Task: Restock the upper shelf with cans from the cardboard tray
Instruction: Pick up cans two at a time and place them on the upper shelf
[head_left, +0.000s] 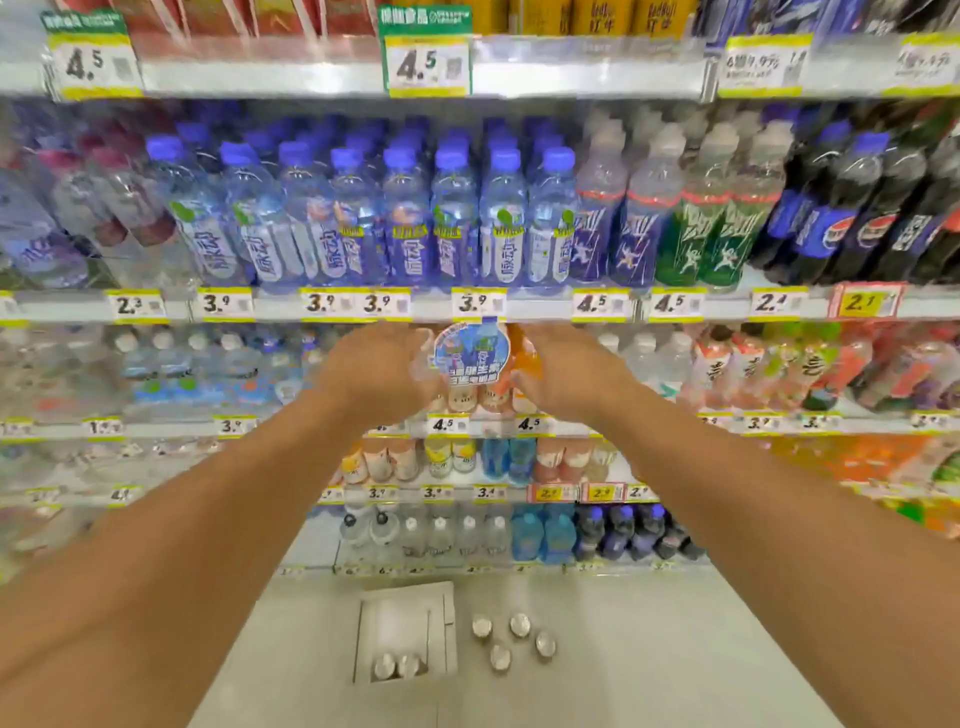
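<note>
A grey cardboard tray (400, 618) lies on the floor below me, with two silver-topped cans (397, 665) in its near corner. Several loose cans (511, 642) stand on the floor just right of it. The upper shelf (571, 73) runs along the top of the view and carries yellow cans (623, 15) and red packs (208, 15). Both arms are stretched forward at mid-shelf height. My left hand (379, 369) and my right hand (561, 374) flank a round blue promo sign (470, 353), fingers apart. I see nothing held in either hand.
Rows of blue-capped water bottles (405, 223) and dark cola bottles (857, 208) fill the shelf above my hands. Lower shelves hold small drink bottles (519, 535). Yellow price tags (478, 304) line each shelf edge. Pale floor (649, 665) surrounds the tray.
</note>
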